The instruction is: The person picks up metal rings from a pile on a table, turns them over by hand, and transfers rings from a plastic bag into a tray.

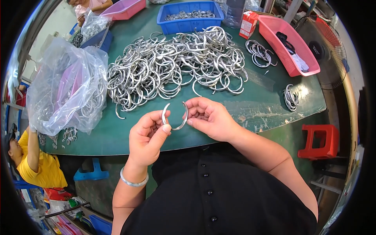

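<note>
The person holds one open silver bangle (179,128) between both hands, just above the near edge of the green table (135,139), with its gap facing away from the body. The left hand (147,135) pinches one side between thumb and fingers, the thumb lying low on the curve; the right hand (209,117) pinches the opposite side, thumb underneath and the other fingers curled in. Both grips look light, though how hard they press cannot be told.

The step in hand seems to be checking or adjusting this single piece. To do it well, the two pinches should sit evenly opposite each other, so that any pressure spreads along the curve and does not twist one end out of line. Keeping both tips uncovered lets the person compare them and judge the gap. Turning the piece slowly would bring each stretch of metal into the light.

The big pile of bangles (176,58) lies just beyond the hands, while a small group (259,53) and a tight bundle (291,98) lie apart to the right; working clear of the pile should help avoid snagging.
</note>
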The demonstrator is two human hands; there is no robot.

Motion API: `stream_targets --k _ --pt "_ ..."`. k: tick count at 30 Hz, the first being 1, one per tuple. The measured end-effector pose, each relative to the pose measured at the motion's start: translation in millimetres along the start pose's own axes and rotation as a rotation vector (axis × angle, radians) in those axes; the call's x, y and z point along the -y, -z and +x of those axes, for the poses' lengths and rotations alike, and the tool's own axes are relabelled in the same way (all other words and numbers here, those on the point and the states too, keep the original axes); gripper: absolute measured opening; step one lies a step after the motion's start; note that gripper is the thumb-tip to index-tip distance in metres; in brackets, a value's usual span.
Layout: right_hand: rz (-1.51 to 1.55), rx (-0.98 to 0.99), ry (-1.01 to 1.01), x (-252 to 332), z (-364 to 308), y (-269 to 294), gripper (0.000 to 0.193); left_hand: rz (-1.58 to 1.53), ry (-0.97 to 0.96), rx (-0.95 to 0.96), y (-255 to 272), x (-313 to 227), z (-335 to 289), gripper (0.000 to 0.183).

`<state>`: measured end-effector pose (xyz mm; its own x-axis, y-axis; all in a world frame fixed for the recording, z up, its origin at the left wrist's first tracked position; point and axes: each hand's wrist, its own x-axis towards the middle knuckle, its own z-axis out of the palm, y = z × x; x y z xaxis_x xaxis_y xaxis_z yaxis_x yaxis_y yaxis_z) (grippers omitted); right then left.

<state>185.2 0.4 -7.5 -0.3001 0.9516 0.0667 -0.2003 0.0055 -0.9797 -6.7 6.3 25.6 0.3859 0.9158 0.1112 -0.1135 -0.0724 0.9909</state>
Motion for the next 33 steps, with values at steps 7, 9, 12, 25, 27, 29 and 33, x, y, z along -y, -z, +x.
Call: stream_targets --k 7,9,12,25,27,29,33 --pt "-0.115 -0.077 0.102 0.2 0.5 -1.7 0.026 0.015 -0.03 0.007 -0.5 -0.2 0.6 0.024" --pt "-0.184 -0.103 0.176 -0.9 0.9 -1.8 0.027 0.059 -0.052 0.014 -0.3 0.1 -0.1 0.024" --pt "-0.235 -0.115 0.21 -3.4 1.4 -1.5 0.027 0.15 -0.12 0.036 0.0 1.8 -0.4 0.024" --pt "0.191 -0.052 -0.183 12.6 3.1 -2.3 0.019 -0.25 0.221 -0.118 10.9 10.5 6.0 0.022" --pt "0.25 -0.04 -0.203 11.1 2.5 -2.1 0.02 -0.297 0.245 -0.119 12.3 13.3 6.2 0.022" --pt "0.257 -0.03 -0.197 9.6 4.4 0.3 0.02 -0.361 0.264 -0.09 14.3 14.3 9.5 0.022" --pt "0.292 -0.022 -0.22 9.6 1.7 -1.3 0.021 -0.397 0.295 -0.084 16.2 17.6 7.0 0.022"
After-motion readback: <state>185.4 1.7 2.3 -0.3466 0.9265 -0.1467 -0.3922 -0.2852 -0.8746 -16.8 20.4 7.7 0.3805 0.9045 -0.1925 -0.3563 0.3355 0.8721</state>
